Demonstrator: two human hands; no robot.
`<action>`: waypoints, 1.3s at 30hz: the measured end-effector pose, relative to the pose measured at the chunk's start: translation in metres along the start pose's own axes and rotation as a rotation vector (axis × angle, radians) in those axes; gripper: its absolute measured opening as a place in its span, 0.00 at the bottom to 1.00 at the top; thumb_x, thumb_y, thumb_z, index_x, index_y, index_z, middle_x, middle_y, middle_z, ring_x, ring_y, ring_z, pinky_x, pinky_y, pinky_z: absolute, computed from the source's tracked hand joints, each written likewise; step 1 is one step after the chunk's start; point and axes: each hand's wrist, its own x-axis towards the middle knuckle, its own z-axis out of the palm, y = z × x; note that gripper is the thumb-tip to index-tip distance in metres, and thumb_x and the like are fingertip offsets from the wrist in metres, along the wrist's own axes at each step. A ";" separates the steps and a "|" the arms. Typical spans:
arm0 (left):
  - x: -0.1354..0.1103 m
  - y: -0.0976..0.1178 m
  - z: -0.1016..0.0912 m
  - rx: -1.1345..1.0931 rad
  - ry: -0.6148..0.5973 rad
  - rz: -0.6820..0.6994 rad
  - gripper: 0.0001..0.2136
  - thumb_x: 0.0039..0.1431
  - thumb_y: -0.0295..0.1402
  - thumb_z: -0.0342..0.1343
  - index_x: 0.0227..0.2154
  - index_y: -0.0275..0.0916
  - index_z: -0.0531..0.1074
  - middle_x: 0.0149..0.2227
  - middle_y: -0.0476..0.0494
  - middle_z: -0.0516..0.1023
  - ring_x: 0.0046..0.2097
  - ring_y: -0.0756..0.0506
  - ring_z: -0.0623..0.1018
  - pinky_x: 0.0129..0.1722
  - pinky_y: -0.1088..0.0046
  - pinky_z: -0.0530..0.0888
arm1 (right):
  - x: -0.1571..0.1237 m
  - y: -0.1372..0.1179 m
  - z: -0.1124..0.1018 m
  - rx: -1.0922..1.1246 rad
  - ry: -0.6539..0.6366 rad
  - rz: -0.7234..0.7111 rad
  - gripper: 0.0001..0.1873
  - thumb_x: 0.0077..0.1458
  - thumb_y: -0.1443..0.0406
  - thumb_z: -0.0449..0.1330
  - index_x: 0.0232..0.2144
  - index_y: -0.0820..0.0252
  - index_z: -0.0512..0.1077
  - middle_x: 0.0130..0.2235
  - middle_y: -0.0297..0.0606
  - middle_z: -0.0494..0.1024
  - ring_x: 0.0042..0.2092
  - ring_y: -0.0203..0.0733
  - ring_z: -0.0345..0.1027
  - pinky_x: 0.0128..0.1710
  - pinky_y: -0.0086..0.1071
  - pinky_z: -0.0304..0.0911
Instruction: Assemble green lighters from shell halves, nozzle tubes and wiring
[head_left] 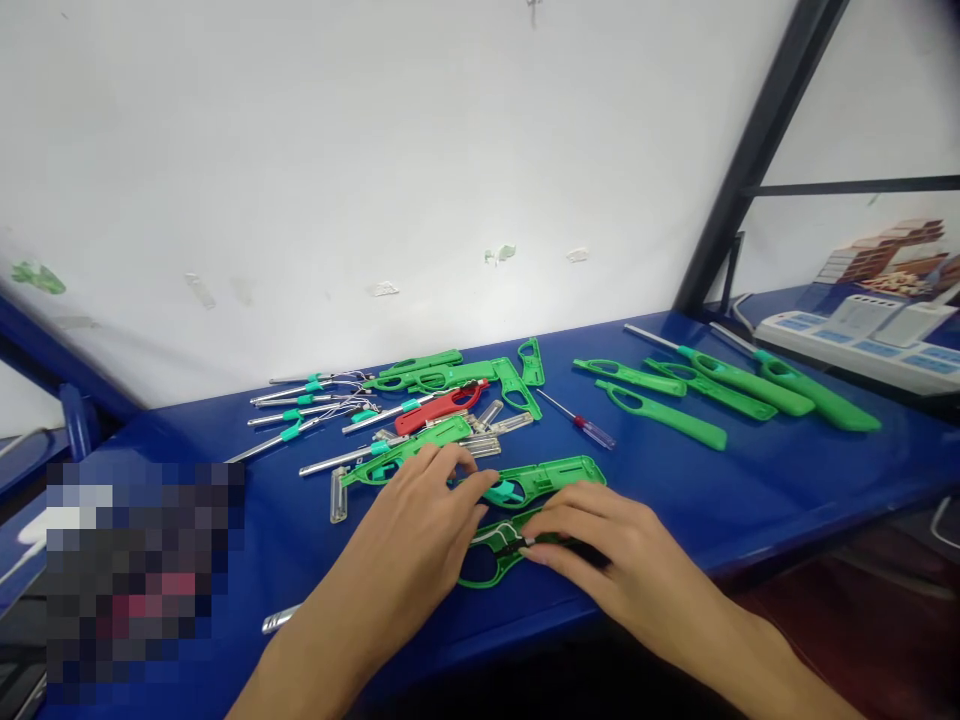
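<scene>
A green plastic lighter shell half (491, 556) with wires and parts inside lies near the front edge of the blue table (750, 480). My right hand (607, 555) rests over its right part, fingertips pressed down on it. My left hand (420, 520) lies flat over its left end, fingers stretched toward a second green shell half (555, 477) with a teal trigger just behind. Neither hand lifts anything.
Behind the hands lie more green shell halves (442, 377), a red shell (439, 408), several metal tubes with teal collars (307, 412), and clear tanks (339, 495). A small screwdriver (577, 420) and finished green lighters (750, 380) lie right. A power strip (862, 345) sits far right.
</scene>
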 end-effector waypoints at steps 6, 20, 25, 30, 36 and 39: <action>0.015 -0.005 0.001 0.000 -0.073 0.023 0.07 0.70 0.22 0.58 0.40 0.40 0.78 0.41 0.45 0.79 0.41 0.40 0.77 0.40 0.61 0.77 | 0.007 -0.001 -0.004 0.097 -0.058 0.075 0.03 0.68 0.66 0.67 0.41 0.51 0.80 0.42 0.29 0.83 0.43 0.39 0.79 0.45 0.30 0.68; 0.004 -0.002 -0.003 -0.142 -0.022 -0.091 0.10 0.76 0.25 0.48 0.47 0.44 0.72 0.45 0.47 0.78 0.45 0.43 0.79 0.44 0.65 0.76 | 0.006 -0.003 -0.006 0.046 -0.075 0.087 0.02 0.71 0.63 0.63 0.42 0.51 0.77 0.41 0.28 0.83 0.43 0.39 0.79 0.44 0.31 0.68; -0.027 0.010 -0.016 -0.331 0.094 -0.204 0.15 0.77 0.25 0.43 0.50 0.50 0.72 0.45 0.49 0.74 0.36 0.51 0.79 0.33 0.77 0.74 | 0.005 -0.003 -0.005 0.028 -0.074 0.059 0.03 0.72 0.63 0.62 0.43 0.51 0.78 0.42 0.30 0.83 0.44 0.40 0.79 0.44 0.32 0.68; -0.056 0.027 -0.015 -0.327 0.103 -0.244 0.12 0.75 0.28 0.50 0.53 0.50 0.73 0.47 0.47 0.76 0.44 0.50 0.82 0.42 0.79 0.79 | 0.006 -0.003 -0.005 0.015 -0.067 0.045 0.04 0.72 0.63 0.62 0.43 0.52 0.77 0.42 0.30 0.83 0.43 0.40 0.78 0.44 0.32 0.69; -0.059 0.026 0.001 -0.244 0.190 -0.205 0.12 0.74 0.28 0.53 0.55 0.49 0.73 0.47 0.48 0.80 0.42 0.49 0.84 0.42 0.77 0.82 | 0.005 -0.003 -0.006 0.002 -0.071 0.043 0.05 0.73 0.63 0.61 0.42 0.52 0.77 0.42 0.32 0.82 0.43 0.41 0.79 0.43 0.33 0.70; -0.056 0.024 0.002 -0.165 0.231 -0.168 0.10 0.77 0.30 0.51 0.53 0.48 0.73 0.46 0.49 0.83 0.44 0.48 0.85 0.44 0.75 0.82 | 0.005 -0.003 -0.006 0.000 -0.065 0.033 0.05 0.73 0.63 0.61 0.43 0.52 0.77 0.42 0.32 0.82 0.43 0.41 0.78 0.44 0.33 0.69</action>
